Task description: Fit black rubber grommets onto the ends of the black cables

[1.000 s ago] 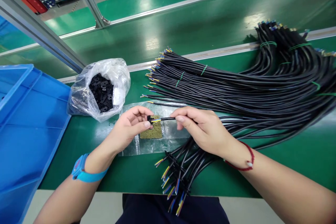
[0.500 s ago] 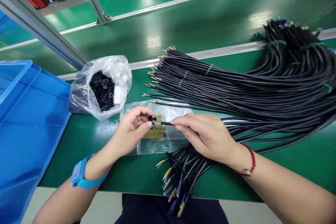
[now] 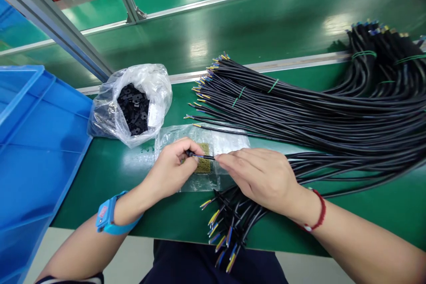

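Observation:
My left hand (image 3: 176, 166) is closed around a small black part (image 3: 189, 153), mostly hidden by the fingers, at the end of a black cable. Thin coloured wires of that cable (image 3: 209, 157) run into it. Just to the right, my right hand (image 3: 258, 173) pinches the cable's black sheath. Below both hands a yellow-green sponge (image 3: 204, 167) lies on a clear plastic bag (image 3: 213, 183). Nearer my body, cables with black parts near their ends (image 3: 229, 213) fan out their coloured wires.
An open plastic bag of black parts (image 3: 133, 108) stands at back left, beside a blue bin (image 3: 43, 155). Tied bundles of black cables (image 3: 282, 106) cover the right side. A metal rail (image 3: 276, 65) runs behind.
The fingers of my left hand have closed further over the black part, which shows less now. The whole view has shifted slightly.

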The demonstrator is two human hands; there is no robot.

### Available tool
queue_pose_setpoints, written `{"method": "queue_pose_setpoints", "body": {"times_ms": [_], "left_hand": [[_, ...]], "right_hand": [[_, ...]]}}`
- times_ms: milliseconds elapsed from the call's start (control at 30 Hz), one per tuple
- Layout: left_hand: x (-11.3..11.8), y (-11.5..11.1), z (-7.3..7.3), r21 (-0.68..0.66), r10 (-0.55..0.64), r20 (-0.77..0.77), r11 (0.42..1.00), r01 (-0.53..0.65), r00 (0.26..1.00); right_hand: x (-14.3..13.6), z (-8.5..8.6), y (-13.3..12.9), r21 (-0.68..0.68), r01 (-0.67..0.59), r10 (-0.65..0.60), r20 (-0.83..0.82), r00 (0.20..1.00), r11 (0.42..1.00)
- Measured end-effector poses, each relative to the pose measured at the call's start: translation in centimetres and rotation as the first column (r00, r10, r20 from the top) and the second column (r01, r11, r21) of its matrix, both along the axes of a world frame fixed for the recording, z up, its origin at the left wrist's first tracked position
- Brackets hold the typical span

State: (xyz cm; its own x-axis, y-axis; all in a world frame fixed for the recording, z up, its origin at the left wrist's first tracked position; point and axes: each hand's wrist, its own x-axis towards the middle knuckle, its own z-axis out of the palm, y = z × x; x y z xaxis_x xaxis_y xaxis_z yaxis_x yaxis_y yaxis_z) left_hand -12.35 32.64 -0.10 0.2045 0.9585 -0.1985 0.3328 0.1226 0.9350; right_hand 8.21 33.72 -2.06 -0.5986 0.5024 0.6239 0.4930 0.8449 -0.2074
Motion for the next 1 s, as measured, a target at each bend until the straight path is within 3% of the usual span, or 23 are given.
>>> {"method": "queue_pose_setpoints", "body": {"times_ms": [167,300,633,833,1000], "left_hand": [[-0.1,0.1,0.2,-0.152,0.021,0.15,0.988,0.002,0.989],[-0.3,0.3,0.3,-0.196,0.028,0.2,0.981,0.012,0.979],[-0.2,0.5,0.4,-0.164,0.026,0.271,0.986,0.019,0.962],[-0.9,0.6,0.4,-0.171,0.06,0.439,0.985,0.018,0.896],[-1.3,0.7,0.2,-0.079,0.029,0.413,0.997,0.005,0.91]], "right_hand": [[0.0,0.2,0.2,-0.154,-0.002,-0.006,-0.052,0.999,0.988],[0.2,0.1,0.4,-0.257,-0.017,-0.011,-0.106,0.994,0.966],[0.1,0.0,0.5,-0.26,-0.012,-0.018,-0.114,0.993,0.966],[0.1,0.1,0.7,-0.217,0.023,-0.055,-0.143,0.988,0.976],[0.1,-0.1,0.7,-0.215,0.046,-0.078,-0.142,0.987,0.975]]}}
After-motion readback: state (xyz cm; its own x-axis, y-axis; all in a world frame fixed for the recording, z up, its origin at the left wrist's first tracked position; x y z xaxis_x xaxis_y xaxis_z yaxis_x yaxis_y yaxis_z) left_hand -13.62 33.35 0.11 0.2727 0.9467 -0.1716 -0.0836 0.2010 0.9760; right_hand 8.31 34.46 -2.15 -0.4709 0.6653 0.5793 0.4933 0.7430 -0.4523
